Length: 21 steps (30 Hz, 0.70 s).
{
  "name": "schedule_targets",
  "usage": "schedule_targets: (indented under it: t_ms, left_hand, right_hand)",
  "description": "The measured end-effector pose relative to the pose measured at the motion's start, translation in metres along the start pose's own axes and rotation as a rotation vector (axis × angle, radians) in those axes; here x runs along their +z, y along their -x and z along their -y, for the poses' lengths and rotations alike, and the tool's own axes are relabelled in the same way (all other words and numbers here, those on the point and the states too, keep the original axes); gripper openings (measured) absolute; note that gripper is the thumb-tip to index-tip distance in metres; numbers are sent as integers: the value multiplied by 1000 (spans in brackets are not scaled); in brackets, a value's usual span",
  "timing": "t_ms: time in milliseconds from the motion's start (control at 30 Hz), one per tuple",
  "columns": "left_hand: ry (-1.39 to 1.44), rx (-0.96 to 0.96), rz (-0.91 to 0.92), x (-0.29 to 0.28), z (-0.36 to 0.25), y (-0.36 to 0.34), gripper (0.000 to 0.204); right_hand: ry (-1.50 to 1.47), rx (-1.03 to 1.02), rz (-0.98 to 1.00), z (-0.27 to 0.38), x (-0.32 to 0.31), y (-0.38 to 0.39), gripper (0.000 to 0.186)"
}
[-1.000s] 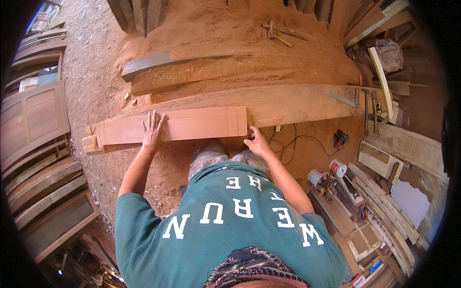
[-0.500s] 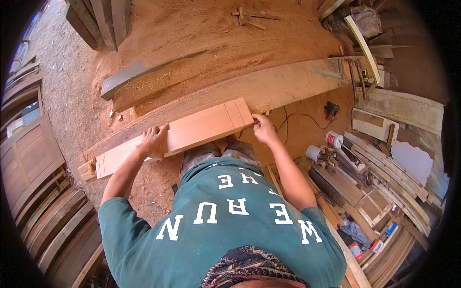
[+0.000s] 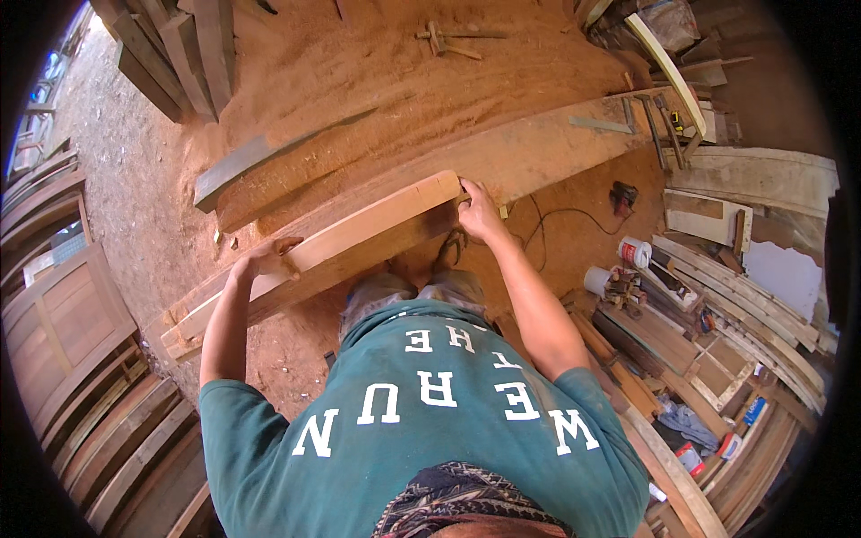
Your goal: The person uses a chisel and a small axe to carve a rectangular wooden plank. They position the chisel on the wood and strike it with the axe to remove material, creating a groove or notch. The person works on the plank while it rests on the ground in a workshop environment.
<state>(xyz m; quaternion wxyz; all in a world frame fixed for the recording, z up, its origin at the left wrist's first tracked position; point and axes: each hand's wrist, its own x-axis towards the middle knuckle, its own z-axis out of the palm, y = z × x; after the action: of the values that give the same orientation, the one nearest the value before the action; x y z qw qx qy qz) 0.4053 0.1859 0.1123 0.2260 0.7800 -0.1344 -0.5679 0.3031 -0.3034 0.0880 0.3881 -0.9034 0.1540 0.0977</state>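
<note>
A smooth, pale wooden board (image 3: 386,220) rests tilted up on its edge over the long wooden workbench (image 3: 529,161) in front of me. My left hand (image 3: 265,260) grips it toward the left end, fingers bent over the wood. At the right end my right hand (image 3: 480,213) has its fingers curled round the board's corner. A small dark thing shows by those fingers, too small to name. Short marks run across the board near its right end.
Beyond the bench lies a dark beam (image 3: 269,166) on sawdust-covered ground. Metal tools (image 3: 659,130) lie on the bench's far right. A power tool (image 3: 621,204) with a cord sits right of me, near white buckets (image 3: 635,252) and stacked timber (image 3: 744,314). Panelled doors (image 3: 76,300) stand left.
The board has turned from lying with its broad face up to standing tilted on its edge. Both hands have shifted with it, the right one moving slightly away from me.
</note>
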Motion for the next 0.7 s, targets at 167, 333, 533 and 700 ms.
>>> schedule_targets:
  t_ms: [167, 333, 533, 700]
  left_hand:
    - [27, -53, 17, -6, 9, -5, 106]
    - [-66, -55, 47, -9, -6, -5, 105]
    - [-79, -9, 10, -3, 3, -4, 105]
    - [-188, -36, -226, 13, -18, 18, 95]
  right_hand:
    - [36, -22, 0, 11, -3, -6, 55]
    - [11, -48, -28, 15, -6, -3, 54]
    - [-10, -24, -14, 13, -4, 1, 55]
    - [-4, -31, -32, 15, -2, 0, 52]
